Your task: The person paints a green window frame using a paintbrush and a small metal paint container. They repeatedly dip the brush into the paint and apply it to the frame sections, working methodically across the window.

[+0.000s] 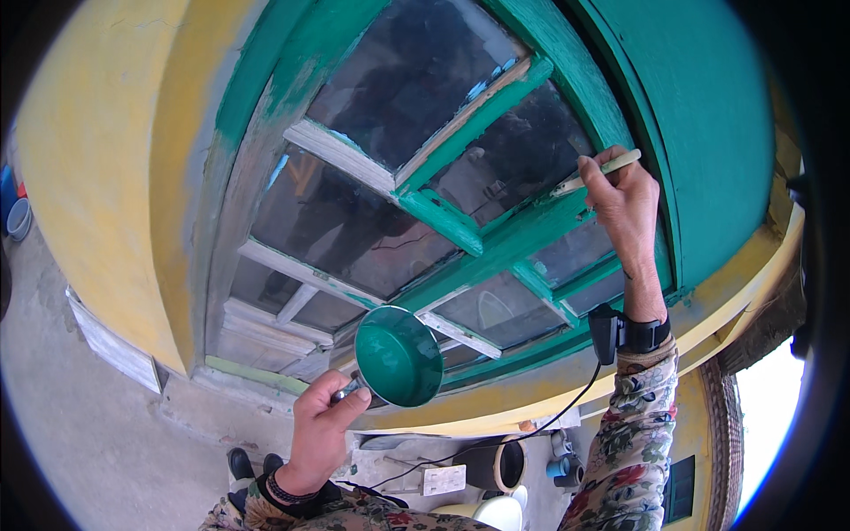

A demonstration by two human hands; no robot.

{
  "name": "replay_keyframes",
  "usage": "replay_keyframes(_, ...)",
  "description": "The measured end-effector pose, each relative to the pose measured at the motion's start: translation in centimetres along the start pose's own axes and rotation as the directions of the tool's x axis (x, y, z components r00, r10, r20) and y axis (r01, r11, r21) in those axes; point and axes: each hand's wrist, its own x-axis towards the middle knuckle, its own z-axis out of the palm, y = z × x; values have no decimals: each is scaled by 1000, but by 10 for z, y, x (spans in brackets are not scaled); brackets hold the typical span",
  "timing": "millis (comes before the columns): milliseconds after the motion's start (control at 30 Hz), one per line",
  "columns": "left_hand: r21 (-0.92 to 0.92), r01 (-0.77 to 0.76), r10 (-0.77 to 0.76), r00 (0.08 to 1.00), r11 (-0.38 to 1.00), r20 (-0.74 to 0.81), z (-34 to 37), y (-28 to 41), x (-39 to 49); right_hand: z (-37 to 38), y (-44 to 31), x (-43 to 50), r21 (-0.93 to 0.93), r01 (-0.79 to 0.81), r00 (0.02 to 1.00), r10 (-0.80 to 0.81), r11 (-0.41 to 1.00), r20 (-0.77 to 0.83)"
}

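Note:
My left hand [324, 421] grips the handle of a round metal pot [398, 355] with green paint inside, held in front of the lower part of a wooden window frame. My right hand [624, 199] is closed around the pale handle of a paintbrush [601, 171]. The brush end is against a green-painted wooden bar [531, 229], and its bristles are hard to make out. Wet-looking green covers the bars on the right. Several on the left, such as a weathered glazing bar [342, 152], show bare grey wood. Glass panes [412, 79] sit between the bars.
Yellow wall [119, 166] borders the window on the left, and a green panel [704, 152] on the right. A black cord [425, 464] runs from the device on my right wrist. Below are a large dark jar [479, 463], a small stool [443, 479] and buckets [559, 467] on the concrete floor.

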Motion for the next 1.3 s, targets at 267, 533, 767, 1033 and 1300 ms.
replay_keyframes(267,15,-14,14,1000,1000,14,9,4,0,-6,-11,6,30,-11,998,9,999,62)
replay_keyframes(533,-20,52,-52,999,998,13,8,3,-2,-13,8,17,-153,109,990,-121,982,-70)
replay_keyframes(767,-20,39,-38,999,999,16,9,6,-3,-2,-1,6,31,52,996,-54,998,65)
replay_keyframes(1033,21,-32,31,999,999,19,4,0,-1,-13,7,16,-176,156,978,-177,972,-111)
replay_keyframes(1300,-9,31,-31,999,999,28,10,8,-4,2,5,6,-136,117,989,-104,984,100)
